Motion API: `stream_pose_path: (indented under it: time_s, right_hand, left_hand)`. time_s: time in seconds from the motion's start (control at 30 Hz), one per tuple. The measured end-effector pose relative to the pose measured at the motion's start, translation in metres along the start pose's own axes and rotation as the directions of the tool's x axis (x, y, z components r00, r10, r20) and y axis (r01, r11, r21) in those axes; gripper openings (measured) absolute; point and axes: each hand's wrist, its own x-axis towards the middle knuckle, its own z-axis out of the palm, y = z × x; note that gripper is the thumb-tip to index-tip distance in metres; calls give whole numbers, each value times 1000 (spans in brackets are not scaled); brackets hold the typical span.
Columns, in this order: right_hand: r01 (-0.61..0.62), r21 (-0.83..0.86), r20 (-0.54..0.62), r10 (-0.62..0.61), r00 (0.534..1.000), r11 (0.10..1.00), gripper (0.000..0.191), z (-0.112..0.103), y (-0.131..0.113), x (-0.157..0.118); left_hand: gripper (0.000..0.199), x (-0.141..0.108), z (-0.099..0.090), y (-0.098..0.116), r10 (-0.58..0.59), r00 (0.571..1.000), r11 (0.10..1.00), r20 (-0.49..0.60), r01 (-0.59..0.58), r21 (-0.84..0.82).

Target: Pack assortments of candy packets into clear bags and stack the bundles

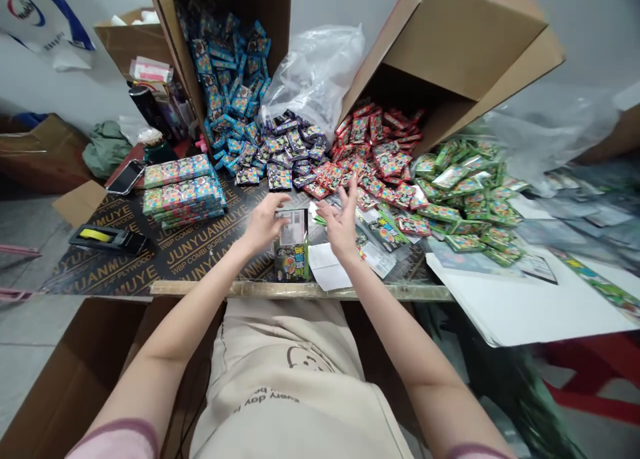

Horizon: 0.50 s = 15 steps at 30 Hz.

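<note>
My left hand (pixel 265 224) is closed at the upper left edge of a flat clear bag (pixel 292 249) with a black and green printed lower part. The thumb lies over the bag, which rests near the table's front edge. To its right, my right hand (pixel 340 224) is raised with its fingers apart, and I see nothing held in it. Just beyond its fingertips lies a heap of small red packets (pixel 357 162). White paper (pixel 327 267) and a green and black printed card (pixel 386 231) lie below and beside that hand.
Blue packets (pixel 235 79) spill from a box at the back left, beside purple packets (pixel 290 142). Green packets (pixel 470 179) are heaped on the right. Stacked packet strips (pixel 185 192) and a tape dispenser (pixel 107 238) stand left. White sheets (pixel 520 292) overhang the front right edge.
</note>
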Motion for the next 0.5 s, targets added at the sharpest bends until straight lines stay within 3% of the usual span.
stream_pose_path:
  time_s: [0.07,0.17,0.3,0.37,0.5]
  right_hand:
    - [-45,126,-15,47,999,991,87,11,2,4]
    - [-59,216,7,58,998,975,89,18,-6,3]
    - [-20,222,52,8,999,975,87,14,-23,-4]
    - [-3,209,90,-16,996,978,87,10,-29,-7]
    - [13,180,143,-39,989,984,90,4,-37,-10]
  left_hand:
    - [54,-3,-3,17,-26,999,996,-25,24,-90]
    - [38,-5,-8,34,-207,978,945,-25,194,-265]
    - [32,0,-20,42,-456,883,743,108,445,-500]
    - [34,3,-27,45,-497,854,709,153,501,-497]
    - [33,8,-35,52,-476,857,757,199,514,-403]
